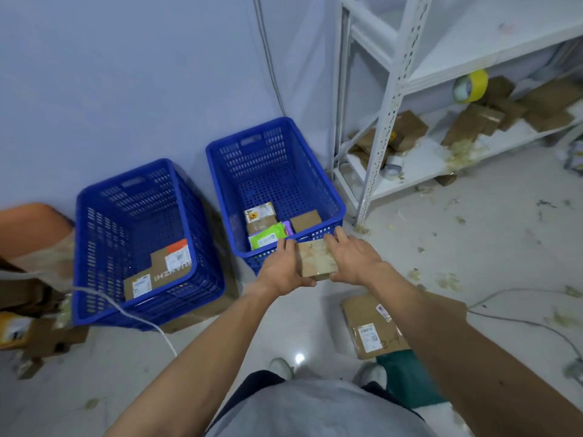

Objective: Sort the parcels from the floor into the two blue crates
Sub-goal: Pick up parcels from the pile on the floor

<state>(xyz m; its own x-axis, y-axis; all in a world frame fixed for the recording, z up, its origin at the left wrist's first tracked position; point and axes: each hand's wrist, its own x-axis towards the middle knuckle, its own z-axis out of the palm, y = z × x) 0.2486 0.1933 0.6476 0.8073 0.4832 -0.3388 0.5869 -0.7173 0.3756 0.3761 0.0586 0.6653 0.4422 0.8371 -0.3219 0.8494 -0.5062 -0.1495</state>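
Observation:
Two blue crates stand against the wall. The left crate holds a large brown box with white labels. The right crate holds several small parcels, one green and white. A small brown taped parcel is held between both hands just at the right crate's near rim. My left hand grips its left side and my right hand grips its right side. A flat brown labelled parcel lies on the floor under my right forearm.
A white metal shelf rack stands right of the crates, with brown boxes and tape rolls on it. More cardboard boxes sit at the far left. A white cord and a grey cable run across the littered floor.

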